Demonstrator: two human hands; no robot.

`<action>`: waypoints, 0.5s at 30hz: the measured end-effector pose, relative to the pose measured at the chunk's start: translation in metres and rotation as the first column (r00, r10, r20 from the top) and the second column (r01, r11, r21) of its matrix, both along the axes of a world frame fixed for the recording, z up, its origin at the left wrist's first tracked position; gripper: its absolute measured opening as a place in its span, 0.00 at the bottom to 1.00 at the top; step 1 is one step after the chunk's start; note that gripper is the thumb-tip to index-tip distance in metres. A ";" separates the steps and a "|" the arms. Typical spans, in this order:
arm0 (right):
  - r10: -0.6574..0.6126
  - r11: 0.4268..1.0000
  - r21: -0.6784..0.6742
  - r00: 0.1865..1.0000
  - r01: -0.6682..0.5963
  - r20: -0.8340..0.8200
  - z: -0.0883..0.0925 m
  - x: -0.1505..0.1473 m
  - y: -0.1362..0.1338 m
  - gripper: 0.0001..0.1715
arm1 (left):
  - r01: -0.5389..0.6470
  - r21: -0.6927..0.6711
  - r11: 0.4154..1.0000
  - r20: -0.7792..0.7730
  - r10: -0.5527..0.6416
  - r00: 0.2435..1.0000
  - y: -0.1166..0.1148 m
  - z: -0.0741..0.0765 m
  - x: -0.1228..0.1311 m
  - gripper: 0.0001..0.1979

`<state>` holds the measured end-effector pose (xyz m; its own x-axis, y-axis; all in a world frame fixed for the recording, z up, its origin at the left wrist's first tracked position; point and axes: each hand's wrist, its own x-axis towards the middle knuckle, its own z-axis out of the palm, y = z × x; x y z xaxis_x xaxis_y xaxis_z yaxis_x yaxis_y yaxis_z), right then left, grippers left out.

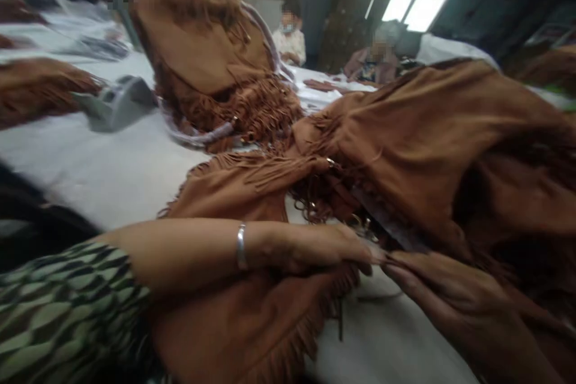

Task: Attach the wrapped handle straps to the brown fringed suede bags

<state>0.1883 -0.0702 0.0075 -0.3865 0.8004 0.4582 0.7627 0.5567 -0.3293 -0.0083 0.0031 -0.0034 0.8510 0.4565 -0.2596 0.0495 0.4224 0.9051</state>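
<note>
Grip of left hand [315, 249] and right hand [450, 297] pinches the fringed brown garment [405, 150] over the table [112, 174].

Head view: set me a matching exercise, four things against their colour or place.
Things:
1 bangle
2 sleeve
3 garment
4 table

Matches:
A white
B green and black pattern
C brown, fringed
D silver, on the left wrist

Pairs: 1-D; 2-B; 3-C; 4-A
</note>
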 end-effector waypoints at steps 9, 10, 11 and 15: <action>-0.038 0.952 -0.305 0.996 0.011 -0.082 0.015 -0.011 0.001 0.11 | 0.047 0.072 0.996 0.008 -0.047 0.999 -0.007 0.004 -0.008 0.23; -0.044 0.926 -0.379 0.993 -0.002 -0.112 0.016 -0.010 0.001 0.11 | 0.055 0.090 0.994 0.020 -0.057 0.998 -0.008 0.005 -0.008 0.22; -0.047 0.893 -0.449 0.988 -0.024 -0.146 0.016 -0.009 0.001 0.12 | 0.069 0.104 0.992 0.030 -0.072 0.997 -0.007 0.006 -0.009 0.22; -0.063 0.720 -0.671 0.945 -0.179 -0.320 0.019 -0.006 0.000 0.19 | 0.169 0.107 0.980 0.087 -0.178 0.980 -0.005 0.012 -0.013 0.20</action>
